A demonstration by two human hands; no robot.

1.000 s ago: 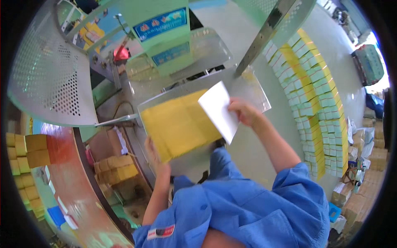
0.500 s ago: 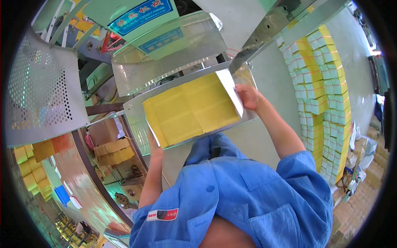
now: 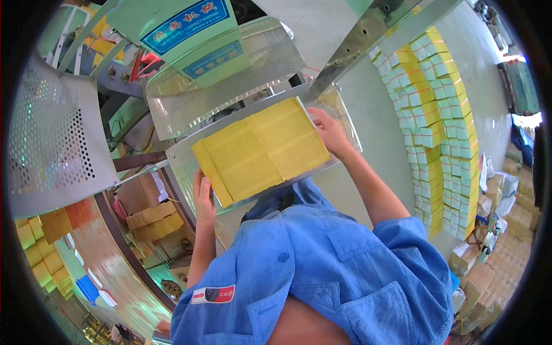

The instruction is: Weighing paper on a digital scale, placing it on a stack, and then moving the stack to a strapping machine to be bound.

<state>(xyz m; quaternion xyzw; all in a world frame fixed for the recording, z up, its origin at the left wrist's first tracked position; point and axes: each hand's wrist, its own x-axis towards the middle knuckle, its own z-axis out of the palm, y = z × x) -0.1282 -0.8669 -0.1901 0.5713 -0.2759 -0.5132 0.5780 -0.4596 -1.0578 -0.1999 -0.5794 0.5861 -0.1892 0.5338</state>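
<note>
A flat stack of yellow paper (image 3: 261, 152), creased and shaped like large envelopes, lies slanted on a metal machine table (image 3: 183, 168) in front of me. My left hand (image 3: 204, 195) is upright at its left edge near the lower corner, fingers stretched out along the side. At the upper right edge is my right hand (image 3: 329, 131), its fingers slightly bent and apart beside the paper. Neither hand is wrapped round the stack. The paper's underside is hidden.
Behind the table stand a clear guard (image 3: 224, 75) and a green machine panel (image 3: 195, 23). A steel beam (image 3: 356, 43) slants in from upper right. Long rows of banded yellow-and-white bundles (image 3: 428, 126) stand on the right. To the left are a perforated metal sheet (image 3: 54, 121) and a worn tabletop (image 3: 109, 253).
The white right end of the stack, which stood out before, is now mostly out of sight. My right hand has loosened from that edge. More of my left hand's fingers show at the left side.
</note>
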